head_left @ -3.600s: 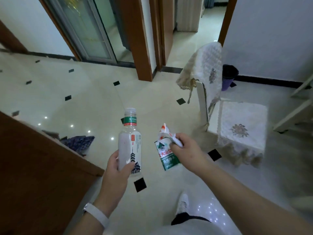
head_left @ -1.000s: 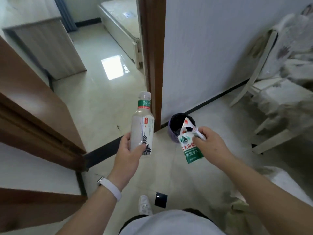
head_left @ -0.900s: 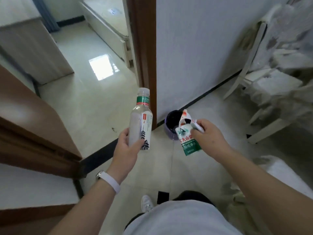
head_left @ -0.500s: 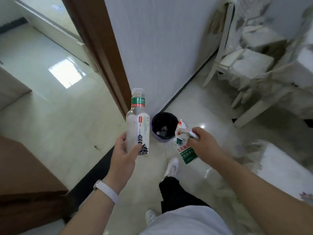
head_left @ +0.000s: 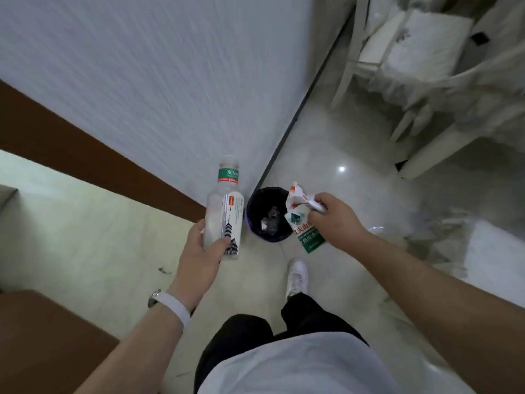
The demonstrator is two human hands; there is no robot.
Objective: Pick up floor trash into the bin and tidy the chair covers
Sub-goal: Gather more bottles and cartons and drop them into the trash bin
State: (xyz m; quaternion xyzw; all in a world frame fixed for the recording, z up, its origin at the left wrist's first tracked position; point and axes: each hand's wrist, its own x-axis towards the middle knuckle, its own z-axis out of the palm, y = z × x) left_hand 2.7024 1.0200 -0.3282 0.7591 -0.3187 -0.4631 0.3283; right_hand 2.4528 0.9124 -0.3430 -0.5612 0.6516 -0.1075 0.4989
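My left hand (head_left: 203, 253) grips an empty clear plastic bottle (head_left: 224, 211) with a green neck label, held upright just left of the bin. My right hand (head_left: 333, 220) pinches a crumpled white, green and red wrapper (head_left: 302, 220), which hangs over the bin's right rim. The small dark bin (head_left: 268, 213) stands on the floor at the foot of the wall, with some trash inside. A white chair with a rumpled lace cover (head_left: 409, 52) stands at the upper right.
A white wall (head_left: 170, 81) with a dark skirting rises right behind the bin. A brown door frame (head_left: 85, 155) runs along the left. Brown furniture (head_left: 42, 342) fills the lower left corner. My white shoe (head_left: 297, 275) is just before the bin. Another lace-covered seat (head_left: 497, 251) sits at right.
I have walked up to the bin and now look down on it. Both hands still carry the bottle and the wrapper, now close over the bin's rim.
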